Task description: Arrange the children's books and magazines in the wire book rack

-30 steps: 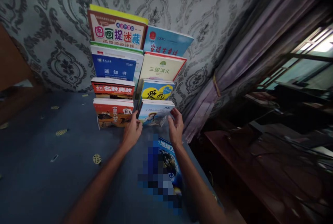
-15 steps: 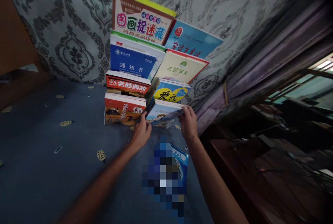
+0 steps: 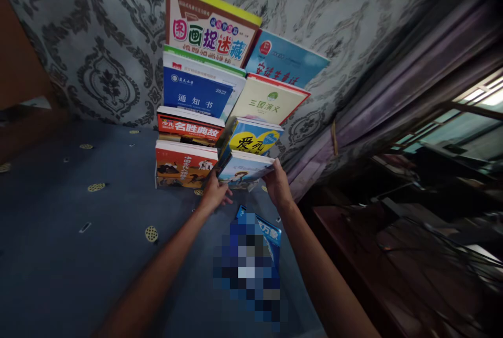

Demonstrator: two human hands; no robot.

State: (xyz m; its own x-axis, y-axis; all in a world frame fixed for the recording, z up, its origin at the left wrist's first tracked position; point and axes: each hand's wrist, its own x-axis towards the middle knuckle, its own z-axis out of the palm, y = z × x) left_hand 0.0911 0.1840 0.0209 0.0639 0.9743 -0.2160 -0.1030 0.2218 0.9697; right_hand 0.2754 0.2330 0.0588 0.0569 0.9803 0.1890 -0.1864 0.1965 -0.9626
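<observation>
A light blue book (image 3: 243,167) with a figure in a hat on its cover stands at the front right of a stepped rack of books. My left hand (image 3: 214,194) is at its lower left corner, a fingertip against the edge and the other fingers loosely spread below. At the right edge, my right hand (image 3: 278,183) grips the same book, its fingers partly hidden behind. Just behind stands a blue and yellow book (image 3: 255,139). An orange-red book (image 3: 186,162) fills the front left place, beside my left hand.
A blue book (image 3: 271,233), partly pixelated, lies on the dark blue patterned cloth (image 3: 118,264) between my forearms. Taller books, such as a brown and yellow one (image 3: 212,29), rise behind against the patterned wall (image 3: 110,60). A purple curtain (image 3: 353,102) and cables are at right.
The view has shifted slightly, moving the rack a little left. My left hand's lower fingers have spread apart, and my right hand has slid slightly down the book's right edge.
</observation>
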